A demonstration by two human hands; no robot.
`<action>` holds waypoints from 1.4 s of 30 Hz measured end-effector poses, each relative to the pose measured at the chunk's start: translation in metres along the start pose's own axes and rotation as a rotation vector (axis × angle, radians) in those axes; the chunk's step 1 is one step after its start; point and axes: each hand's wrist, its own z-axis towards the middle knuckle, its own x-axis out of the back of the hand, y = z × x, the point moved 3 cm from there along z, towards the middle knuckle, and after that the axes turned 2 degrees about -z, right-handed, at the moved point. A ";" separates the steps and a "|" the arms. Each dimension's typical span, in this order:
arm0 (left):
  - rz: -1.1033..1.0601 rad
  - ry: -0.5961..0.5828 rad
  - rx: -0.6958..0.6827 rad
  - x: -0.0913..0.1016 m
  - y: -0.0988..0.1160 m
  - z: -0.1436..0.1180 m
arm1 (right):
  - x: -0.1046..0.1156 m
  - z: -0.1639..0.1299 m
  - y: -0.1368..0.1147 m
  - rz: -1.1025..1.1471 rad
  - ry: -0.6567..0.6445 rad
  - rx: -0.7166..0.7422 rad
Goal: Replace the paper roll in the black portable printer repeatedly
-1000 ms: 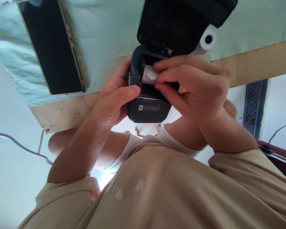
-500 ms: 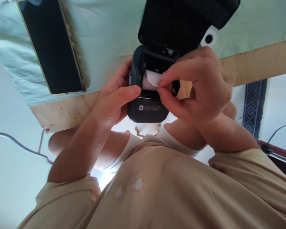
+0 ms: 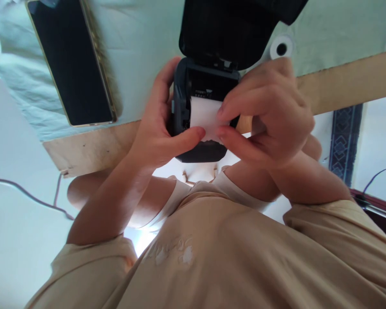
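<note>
Green cloth (image 3: 138, 56); paper (image 3: 206, 113) between left hand (image 3: 152, 133) and right hand (image 3: 272, 113), touching both.

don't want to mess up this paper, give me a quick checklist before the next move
1. Black plastic hinged lid open: ok, swung back from the body.
2. Dark grey boxy device body steadied: ok, the left hand holds its left side.
3. White paper strip out over the compartment: ok, its ragged end lies toward the front edge.
4. Right hand pinching the strip: cannot tell, thumb and finger are at its right edge but look apart.
5. Opening clear of fingers: not ok, both hands reach over it.
6. Paper seated properly underneath: cannot tell, strip and fingers hide it.
</note>
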 end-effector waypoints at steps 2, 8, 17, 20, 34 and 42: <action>-0.006 -0.056 -0.066 0.002 0.001 0.001 | 0.001 -0.001 0.004 -0.038 0.028 0.017; 0.039 -0.009 0.213 -0.008 0.026 -0.003 | -0.001 -0.007 0.004 -0.095 -0.059 -0.022; 0.031 -0.100 -0.107 0.006 -0.005 0.003 | 0.006 -0.009 0.011 -0.038 -0.045 0.009; 0.078 -0.111 -0.027 -0.006 0.019 0.001 | 0.004 -0.010 0.008 -0.041 -0.042 -0.013; 0.111 -0.025 0.014 -0.002 0.012 -0.001 | 0.003 -0.009 0.004 -0.022 -0.058 -0.036; 0.057 -0.229 -0.273 0.013 -0.013 0.010 | 0.002 -0.010 0.004 0.011 -0.034 -0.047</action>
